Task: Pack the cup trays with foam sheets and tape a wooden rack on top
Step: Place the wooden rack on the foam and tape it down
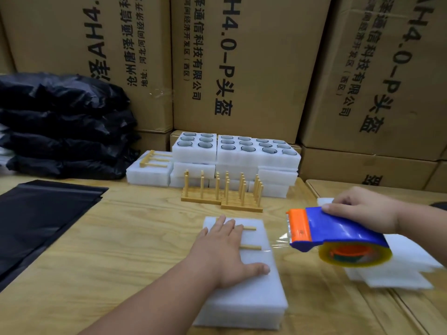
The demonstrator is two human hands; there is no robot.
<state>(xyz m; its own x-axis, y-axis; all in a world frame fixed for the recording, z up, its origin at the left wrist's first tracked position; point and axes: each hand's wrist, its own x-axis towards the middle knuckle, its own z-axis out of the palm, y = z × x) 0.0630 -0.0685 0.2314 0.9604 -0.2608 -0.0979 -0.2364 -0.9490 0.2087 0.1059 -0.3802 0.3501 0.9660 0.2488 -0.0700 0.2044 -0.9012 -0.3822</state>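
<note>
A white foam-covered tray pack lies on the wooden table in front of me. A wooden rack lies flat on top of it, mostly hidden under my left hand, which presses down with straight fingers. My right hand grips a blue and orange tape dispenser just right of the pack. A strip of clear tape stretches from the dispenser's orange blade to the pack's right edge.
Foam cup trays are stacked at the back, with upright wooden racks in front and one finished pack at their left. Loose foam sheets lie at the right. Black bags sit left; cartons wall the back.
</note>
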